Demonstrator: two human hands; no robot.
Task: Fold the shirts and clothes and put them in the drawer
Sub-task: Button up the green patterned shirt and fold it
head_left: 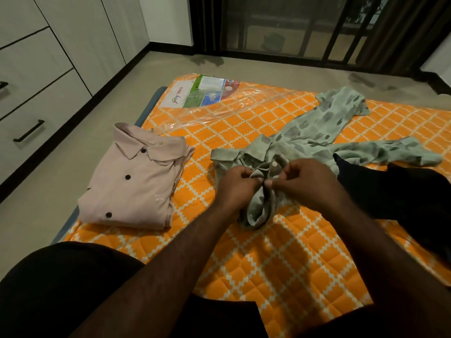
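A pale green patterned shirt (317,132) lies spread and rumpled on the orange quilted mattress (268,259). My left hand (238,185) and my right hand (305,181) meet just below its collar, each pinching an edge of the button placket near a white button. A folded pink shirt (136,184) with dark buttons rests on the mattress to the left. A dark garment (395,193) lies at the right, beside my right forearm. White drawers (36,111) with black handles line the left wall.
A clear plastic wrapper (207,98) with a printed label covers the mattress's far left corner. Grey floor runs between the mattress and the drawers. A dark barred glass door stands at the back. My knees in dark shorts are at the bottom.
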